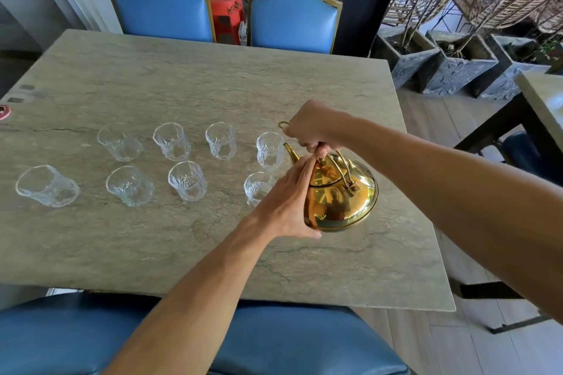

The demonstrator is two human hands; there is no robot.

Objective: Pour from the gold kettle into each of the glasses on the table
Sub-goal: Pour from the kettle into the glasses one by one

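The gold kettle (341,198) stands on the stone table (195,82) at the right, spout pointing left toward the glasses. My right hand (310,128) is closed around its wire handle from above. My left hand (286,201) lies flat against the kettle's left side, fingertips at the lid knob. Several clear glasses stand in two rows to the left, upright and apparently holding nothing. The nearest two are a back-row glass (269,151) by the spout and a front-row glass (257,187), partly hidden behind my left hand.
Two blue chairs (164,6) stand at the far edge, a red stool (225,9) between them. Blue seats sit at the near edge. Stone planters (457,70) and another table (545,97) lie to the right. A red object (4,113) rests at the table's left edge.
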